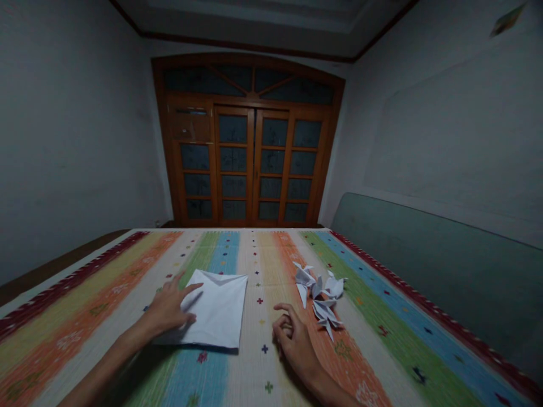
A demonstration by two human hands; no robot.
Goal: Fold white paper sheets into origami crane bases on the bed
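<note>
Head view: one white paper packet (pixel 216 311), roughly square, flat on the striped tablecloth (pixel 250 367), its far edge marked by a shallow triangular crease or flap; sheet count cannot be told. Left hand (pixel 167 305), one, laid over the packet's left side, forefinger and thumb spread well apart upon the paper, the remaining fingers reaching past its left edge, nothing pinched between them. Right hand (pixel 294 342), one, to the right of the packet and apart from it, fingers loosely half curled with the forefinger partly extended, nothing seen in hold (whether it touches the cloth cannot be told). Step in hand, by judgement: steadying or positioning the packet with the left hand, the right being free. Next move, by judgement: any work on the packet calls for light, even left-hand pressure and for the right hand to cross leftward to the packet's near edge, without creasing it. Folded paper figures (pixel 335 287), several, white, with pointed ends, bunched together farther right of the packet, exact count uncertain. Glazed wooden doors (pixel 258 169), well beyond the packet. Pale green panel (pixel 403 249), far to its right.
</note>
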